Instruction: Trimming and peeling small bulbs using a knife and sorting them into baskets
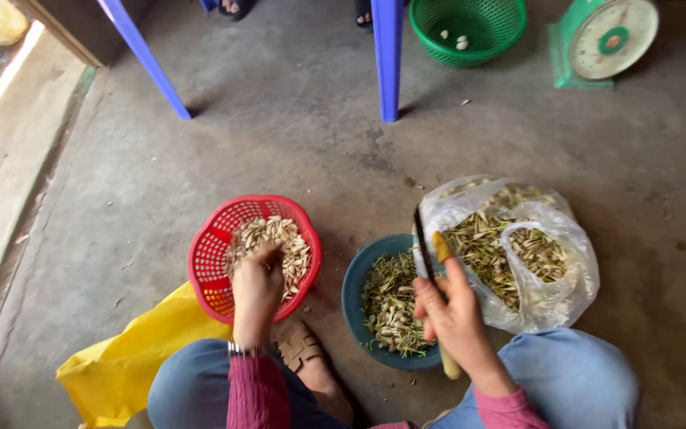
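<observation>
Your left hand dips into a round red plastic basket of open lattice, slightly glossy, full of pale, dry, matt pods. Your right hand grips a knife with a dark, dull metal blade and a yellow handle. Beside it, a smooth teal plastic bowl, a thin clear plastic bag, crinkled and shiny, a glossy yellow plastic sheet, all on rough, matt grey concrete floor.

bare floor opens ahead; red basket, blue bowl and plastic bag crowd the knees.
</observation>
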